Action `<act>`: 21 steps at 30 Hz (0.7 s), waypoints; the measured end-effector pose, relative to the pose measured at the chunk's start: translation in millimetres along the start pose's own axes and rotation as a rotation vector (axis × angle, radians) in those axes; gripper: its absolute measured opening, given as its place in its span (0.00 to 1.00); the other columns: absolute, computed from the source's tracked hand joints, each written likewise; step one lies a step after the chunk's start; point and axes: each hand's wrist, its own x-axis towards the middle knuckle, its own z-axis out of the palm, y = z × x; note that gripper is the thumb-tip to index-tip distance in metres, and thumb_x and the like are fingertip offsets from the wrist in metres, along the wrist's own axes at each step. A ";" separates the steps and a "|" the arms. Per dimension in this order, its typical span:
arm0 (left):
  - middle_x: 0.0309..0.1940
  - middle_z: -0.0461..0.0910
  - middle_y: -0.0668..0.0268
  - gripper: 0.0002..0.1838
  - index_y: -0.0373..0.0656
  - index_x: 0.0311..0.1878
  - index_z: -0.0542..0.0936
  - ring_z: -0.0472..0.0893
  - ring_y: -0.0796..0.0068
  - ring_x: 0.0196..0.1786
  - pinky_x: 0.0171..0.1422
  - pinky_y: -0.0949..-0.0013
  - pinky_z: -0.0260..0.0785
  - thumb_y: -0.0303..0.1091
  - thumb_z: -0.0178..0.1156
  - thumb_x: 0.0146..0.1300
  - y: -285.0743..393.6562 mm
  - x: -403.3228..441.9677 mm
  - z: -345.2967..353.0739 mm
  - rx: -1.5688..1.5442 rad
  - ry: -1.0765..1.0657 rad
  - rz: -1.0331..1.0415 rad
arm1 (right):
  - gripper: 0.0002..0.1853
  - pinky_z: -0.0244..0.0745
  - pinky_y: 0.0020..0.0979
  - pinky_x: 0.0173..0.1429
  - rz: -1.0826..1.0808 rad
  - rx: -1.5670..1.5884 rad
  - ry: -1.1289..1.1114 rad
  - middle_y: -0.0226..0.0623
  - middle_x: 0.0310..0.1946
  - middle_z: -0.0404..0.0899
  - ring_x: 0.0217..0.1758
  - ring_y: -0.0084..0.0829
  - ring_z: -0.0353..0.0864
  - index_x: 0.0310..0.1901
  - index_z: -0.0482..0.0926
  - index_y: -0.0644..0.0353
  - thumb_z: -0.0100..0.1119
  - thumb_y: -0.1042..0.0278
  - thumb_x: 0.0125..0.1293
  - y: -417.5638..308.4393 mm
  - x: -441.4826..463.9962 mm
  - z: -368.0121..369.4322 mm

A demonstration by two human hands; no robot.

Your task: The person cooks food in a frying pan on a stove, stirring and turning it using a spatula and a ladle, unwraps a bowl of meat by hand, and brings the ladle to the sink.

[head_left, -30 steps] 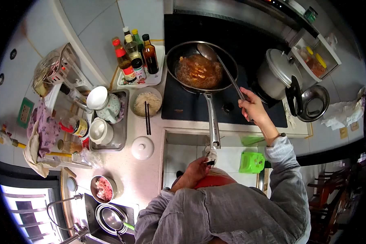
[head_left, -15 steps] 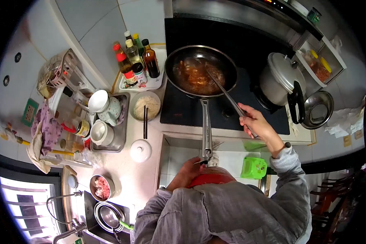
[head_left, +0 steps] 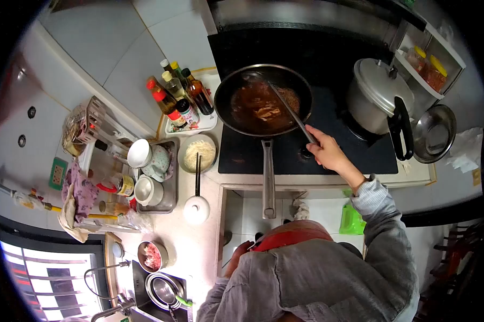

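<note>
My right hand [head_left: 326,150] is closed around the handle of a metal ladle [head_left: 286,104], whose bowl rests in the upper left part of a dark frying pan [head_left: 263,132]. Brown sauce with some pale pieces [head_left: 266,111] lies in the pan. The pan sits on the black cooktop [head_left: 242,155], its steel handle [head_left: 268,182] pointing toward me. Low by my body, below and left of the pan handle, is my left hand [head_left: 238,260], partly hidden by my clothing; its fingers cannot be made out clearly.
Left on the counter are a bowl [head_left: 199,153] with chopsticks, a white lid [head_left: 197,210], a tray of bottles [head_left: 204,124], stacked dishes [head_left: 148,190] and a pot of raw meat [head_left: 153,256] near the sink [head_left: 141,284]. A pressure cooker [head_left: 379,102] stands right.
My left hand has moved down and left, away from the pan handle's end. The ladle's bowl has shifted within the pan, still in my right hand. The view has turned slightly.
</note>
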 end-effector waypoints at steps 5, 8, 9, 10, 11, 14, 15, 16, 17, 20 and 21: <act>0.58 0.64 0.54 0.25 0.36 0.63 0.55 0.70 0.59 0.55 0.55 0.63 0.67 0.32 0.47 0.64 -15.9 -2.4 3.2 0.082 0.065 0.096 | 0.27 0.70 0.29 0.38 0.070 -0.166 -0.175 0.48 0.30 0.77 0.28 0.32 0.75 0.62 0.59 0.61 0.51 0.73 0.59 -16.2 -14.1 -6.9; 0.55 0.66 0.51 0.24 0.36 0.61 0.56 0.71 0.58 0.51 0.52 0.62 0.68 0.33 0.45 0.65 -12.8 -13.7 12.3 0.187 0.071 0.153 | 0.27 0.69 0.29 0.34 -0.042 -0.060 -0.151 0.42 0.26 0.76 0.24 0.29 0.72 0.61 0.61 0.61 0.52 0.72 0.59 -6.6 -25.3 -14.8; 0.54 0.66 0.51 0.23 0.36 0.61 0.56 0.71 0.58 0.51 0.52 0.63 0.68 0.34 0.45 0.65 -11.1 -14.0 14.6 0.190 0.069 0.152 | 0.27 0.68 0.28 0.32 -0.023 -0.022 -0.154 0.40 0.24 0.75 0.23 0.27 0.71 0.61 0.62 0.60 0.53 0.72 0.58 -5.6 -29.5 -19.4; 0.54 0.67 0.51 0.23 0.35 0.61 0.57 0.72 0.58 0.50 0.52 0.63 0.68 0.34 0.45 0.65 -10.4 -10.2 14.2 0.192 0.063 0.151 | 0.27 0.68 0.27 0.30 -0.003 0.017 -0.156 0.38 0.23 0.74 0.22 0.25 0.70 0.61 0.62 0.60 0.53 0.73 0.58 -4.7 -33.7 -23.9; 0.54 0.67 0.51 0.23 0.35 0.61 0.57 0.72 0.58 0.50 0.51 0.63 0.68 0.34 0.45 0.65 -10.1 -6.6 14.0 0.183 0.056 0.143 | 0.27 0.67 0.25 0.29 0.063 0.066 -0.164 0.35 0.22 0.73 0.21 0.23 0.69 0.61 0.62 0.59 0.54 0.73 0.58 -5.6 -37.9 -29.0; 0.52 0.67 0.50 0.23 0.35 0.60 0.57 0.72 0.58 0.49 0.51 0.63 0.68 0.34 0.44 0.65 -9.1 5.6 12.5 0.130 0.022 0.108 | 0.28 0.64 0.22 0.26 0.084 0.111 -0.120 0.31 0.21 0.71 0.21 0.18 0.66 0.61 0.63 0.56 0.55 0.74 0.57 -3.1 -54.7 -35.4; 0.52 0.68 0.50 0.22 0.35 0.60 0.58 0.72 0.58 0.48 0.51 0.63 0.68 0.34 0.44 0.65 -9.7 10.6 12.0 0.105 0.005 0.089 | 0.29 0.63 0.21 0.25 0.063 0.106 -0.094 0.31 0.21 0.70 0.21 0.17 0.65 0.61 0.63 0.55 0.55 0.75 0.57 -0.4 -61.3 -36.2; 0.51 0.68 0.49 0.22 0.35 0.60 0.58 0.72 0.58 0.48 0.50 0.63 0.68 0.34 0.44 0.65 -11.4 14.8 11.5 0.077 -0.013 0.072 | 0.29 0.63 0.21 0.25 0.049 0.122 -0.083 0.30 0.21 0.70 0.21 0.16 0.64 0.61 0.63 0.55 0.55 0.76 0.56 3.4 -67.1 -37.4; 0.51 0.68 0.49 0.22 0.35 0.59 0.58 0.72 0.58 0.47 0.50 0.63 0.68 0.35 0.44 0.65 -12.4 19.7 10.3 0.048 -0.030 0.056 | 0.29 0.63 0.20 0.26 0.036 0.138 -0.074 0.30 0.21 0.70 0.21 0.16 0.63 0.61 0.63 0.54 0.55 0.76 0.56 7.7 -72.9 -38.8; 0.50 0.69 0.49 0.22 0.35 0.59 0.59 0.72 0.58 0.46 0.50 0.63 0.69 0.35 0.44 0.65 -17.8 35.1 4.7 -0.070 -0.097 -0.013 | 0.29 0.62 0.21 0.27 0.031 0.161 -0.061 0.31 0.22 0.71 0.22 0.16 0.62 0.61 0.64 0.54 0.55 0.77 0.56 11.3 -88.3 -42.4; 0.49 0.69 0.48 0.21 0.35 0.59 0.59 0.72 0.58 0.45 0.49 0.63 0.69 0.35 0.44 0.65 -20.3 40.3 2.7 -0.114 -0.120 -0.035 | 0.29 0.62 0.21 0.27 0.035 0.162 -0.059 0.31 0.22 0.71 0.23 0.16 0.62 0.61 0.64 0.54 0.55 0.78 0.56 10.6 -91.7 -44.5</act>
